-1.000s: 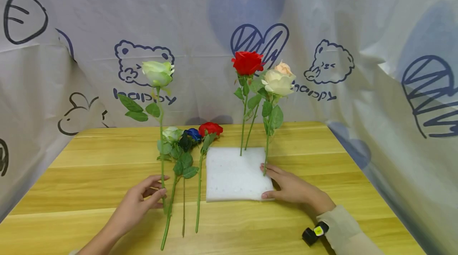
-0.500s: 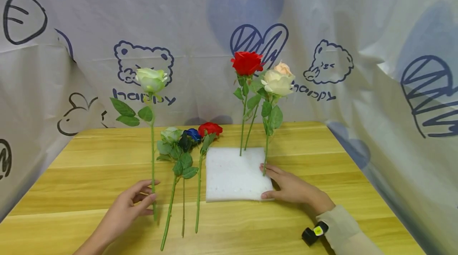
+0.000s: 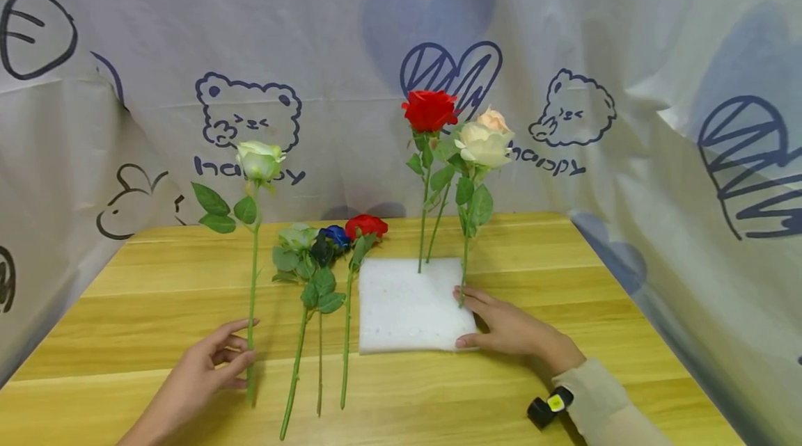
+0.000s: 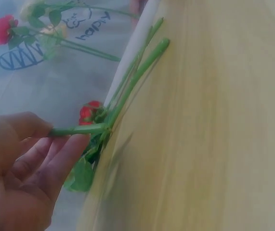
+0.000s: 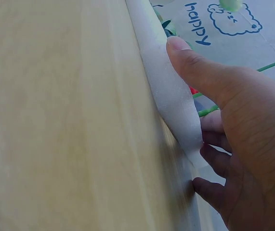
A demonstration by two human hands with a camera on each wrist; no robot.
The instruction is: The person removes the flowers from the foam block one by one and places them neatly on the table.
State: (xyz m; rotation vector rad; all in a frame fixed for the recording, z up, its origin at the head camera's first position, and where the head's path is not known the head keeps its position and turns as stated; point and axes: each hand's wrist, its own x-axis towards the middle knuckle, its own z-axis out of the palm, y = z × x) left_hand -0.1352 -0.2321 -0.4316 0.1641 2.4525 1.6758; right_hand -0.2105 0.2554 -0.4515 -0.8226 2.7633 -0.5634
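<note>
My left hand (image 3: 203,376) pinches the lower stem of a pale green-white rose (image 3: 260,161) between thumb and fingers, left of the other flowers. The rose stands nearly upright; in the left wrist view its cut stem end (image 4: 79,130) pokes out past the fingertips. My right hand (image 3: 523,331) holds the right edge of a white foam block (image 3: 410,314), thumb at the near corner and fingers along the side. In the block stand a red rose (image 3: 430,110), a cream rose (image 3: 484,147) and a peach rose (image 3: 493,119), the last partly hidden.
Between left hand and block, a greenish-white rose (image 3: 297,236), a blue rose (image 3: 337,235) and a red rose (image 3: 366,226) lie on the wooden table (image 3: 501,404), stems toward me. A printed cloth (image 3: 351,154) hangs behind. A black strapped device (image 3: 550,407) sits by the right wrist.
My left hand has moved left and a little toward me with the pale rose, whose bloom is now lower and clear of the lying stems. The right hand and block stay put.
</note>
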